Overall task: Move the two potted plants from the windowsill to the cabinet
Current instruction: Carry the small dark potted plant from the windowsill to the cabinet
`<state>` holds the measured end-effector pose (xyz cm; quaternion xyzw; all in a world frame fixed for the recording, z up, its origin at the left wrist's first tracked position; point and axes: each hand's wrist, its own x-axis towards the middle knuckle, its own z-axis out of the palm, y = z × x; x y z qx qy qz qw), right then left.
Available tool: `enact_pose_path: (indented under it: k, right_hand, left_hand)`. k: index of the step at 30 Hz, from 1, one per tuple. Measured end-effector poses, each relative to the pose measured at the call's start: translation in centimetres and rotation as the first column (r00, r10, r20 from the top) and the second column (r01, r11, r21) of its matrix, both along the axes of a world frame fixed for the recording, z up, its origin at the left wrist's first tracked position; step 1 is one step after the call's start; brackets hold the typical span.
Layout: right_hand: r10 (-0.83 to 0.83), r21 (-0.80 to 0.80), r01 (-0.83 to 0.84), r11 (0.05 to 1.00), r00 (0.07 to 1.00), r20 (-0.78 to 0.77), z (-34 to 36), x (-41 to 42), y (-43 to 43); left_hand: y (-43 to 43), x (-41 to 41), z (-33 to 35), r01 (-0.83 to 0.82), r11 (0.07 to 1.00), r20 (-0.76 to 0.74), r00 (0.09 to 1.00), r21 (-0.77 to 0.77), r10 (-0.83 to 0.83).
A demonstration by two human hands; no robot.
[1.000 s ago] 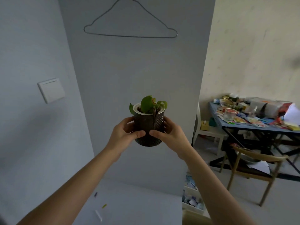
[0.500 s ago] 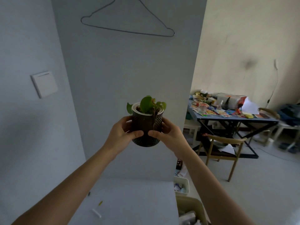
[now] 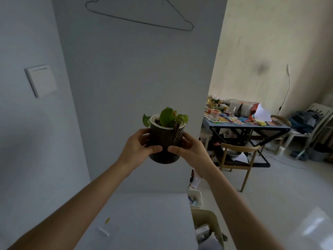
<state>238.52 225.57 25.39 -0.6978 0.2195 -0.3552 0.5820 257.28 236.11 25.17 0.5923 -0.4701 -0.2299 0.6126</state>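
Observation:
A small potted plant [image 3: 165,139] with green leaves in a dark textured pot with a white rim is held up in front of me, upright. My left hand [image 3: 138,150] grips its left side and my right hand [image 3: 191,150] grips its right side, thumbs meeting on the front. Below lies the white cabinet top [image 3: 147,217]. A second potted plant is not in view.
A short white stick [image 3: 103,231] and a tiny yellow-green piece [image 3: 107,220] lie on the cabinet top. A wire hanger [image 3: 140,17] hangs on the wall ahead, a light switch [image 3: 41,80] at left. Bins [image 3: 195,199] stand right of the cabinet; a cluttered table [image 3: 243,121] and wooden chair [image 3: 237,157] farther right.
My view has swung to the right and down, showing more of the room and cabinet top. Both hands keep the same hold on the pot, which stays at about the same height.

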Motion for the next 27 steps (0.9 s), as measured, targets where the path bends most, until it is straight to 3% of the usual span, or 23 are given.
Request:
enact_pose_path:
  k: [11, 27]
  right_hand:
    - [-0.003, -0.017, 0.003, 1.000, 1.000, 0.008, -4.2, 1.5, -4.8]
    - [0.055, 0.003, -0.055, 0.999, 0.996, -0.069, -20.6, 4.0, -8.3]
  left_hand:
    - [-4.7, 1.3, -4.4, 0.003, 1.000, 0.018, 1.000, -0.031, -0.003]
    - [-7.5, 3.8, -21.2, -0.055, 0.998, 0.010, 0.998, 0.002, 0.055]
